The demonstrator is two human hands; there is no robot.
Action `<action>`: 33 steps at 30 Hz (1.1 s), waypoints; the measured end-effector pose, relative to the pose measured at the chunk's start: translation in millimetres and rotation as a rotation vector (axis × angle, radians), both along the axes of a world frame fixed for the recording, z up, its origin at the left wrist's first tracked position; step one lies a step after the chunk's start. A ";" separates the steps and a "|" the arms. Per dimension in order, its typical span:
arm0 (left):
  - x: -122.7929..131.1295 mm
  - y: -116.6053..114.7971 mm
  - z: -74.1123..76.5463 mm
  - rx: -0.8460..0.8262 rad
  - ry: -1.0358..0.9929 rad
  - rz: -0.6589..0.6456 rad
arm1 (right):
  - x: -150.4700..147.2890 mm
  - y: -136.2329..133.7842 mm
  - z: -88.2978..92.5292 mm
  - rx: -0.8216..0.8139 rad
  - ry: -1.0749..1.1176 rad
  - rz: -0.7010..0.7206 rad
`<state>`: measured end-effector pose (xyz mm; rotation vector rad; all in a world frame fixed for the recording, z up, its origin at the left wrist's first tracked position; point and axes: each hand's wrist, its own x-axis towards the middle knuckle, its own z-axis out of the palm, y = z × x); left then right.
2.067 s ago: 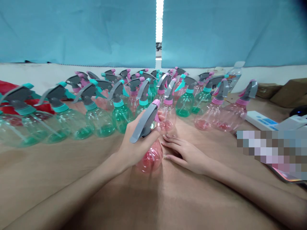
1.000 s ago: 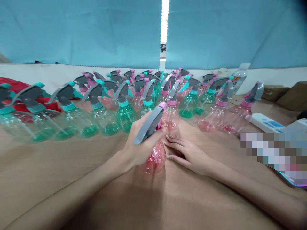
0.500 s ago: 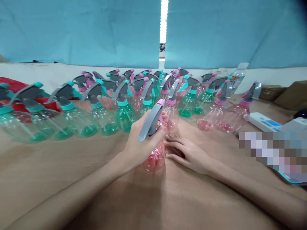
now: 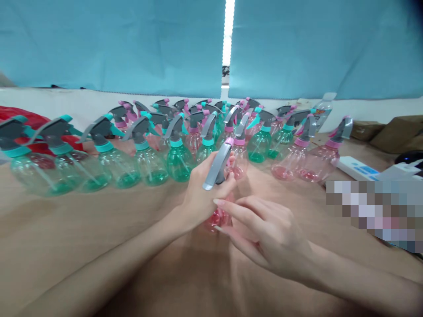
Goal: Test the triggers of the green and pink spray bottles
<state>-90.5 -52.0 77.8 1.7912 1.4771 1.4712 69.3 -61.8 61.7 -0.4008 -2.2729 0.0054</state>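
Note:
My left hand (image 4: 206, 185) is closed around the neck of a pink spray bottle (image 4: 214, 220) with a grey and pink trigger head (image 4: 220, 165). The bottle is upright at the table's middle, and its body is partly hidden by both hands. My right hand (image 4: 267, 233) is at the bottle's right side, thumb and forefinger apart and stretched across its front. Whether those fingertips touch the bottle or the left hand I cannot tell. Just behind stand another pink spray bottle (image 4: 240, 160) and a green spray bottle (image 4: 180, 165).
Several green spray bottles (image 4: 150, 169) line the left, with more bottles crowded behind. Two pink spray bottles (image 4: 319, 165) stand to the right. Beyond them are a clear bottle (image 4: 324, 105), a white device (image 4: 358, 167) and a brown package (image 4: 396, 134). Red material (image 4: 24, 116) lies far left.
My right hand has risen from the table and come nearer, its thumb and forefinger now across the bottle's front. My left hand keeps its hold. The view has shifted slightly.

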 end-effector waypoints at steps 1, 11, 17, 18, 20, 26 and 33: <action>0.0 0.3 -0.1 0.012 0.016 0.009 | -1.9 -1.5 -1.7 0.024 -0.013 -0.019; -1.6 4.4 -9.2 0.114 0.030 -0.015 | -3.1 -11.7 -7.3 0.080 -0.029 -0.080; -1.6 4.0 -7.1 0.111 0.043 0.005 | -3.5 -13.9 -8.8 0.068 -0.085 -0.045; -1.7 3.8 -6.8 0.109 0.042 -0.001 | -3.0 -13.8 -8.5 0.069 -0.077 -0.046; -2.0 3.5 -6.7 0.099 0.021 -0.029 | -1.4 -13.1 -7.8 0.077 -0.041 -0.073; -3.0 3.7 -7.0 0.080 0.048 -0.002 | 0.2 -14.7 -13.3 0.076 -0.096 -0.098; -3.0 3.2 -5.7 0.064 0.016 -0.044 | 2.7 -13.4 -8.0 0.082 -0.036 -0.150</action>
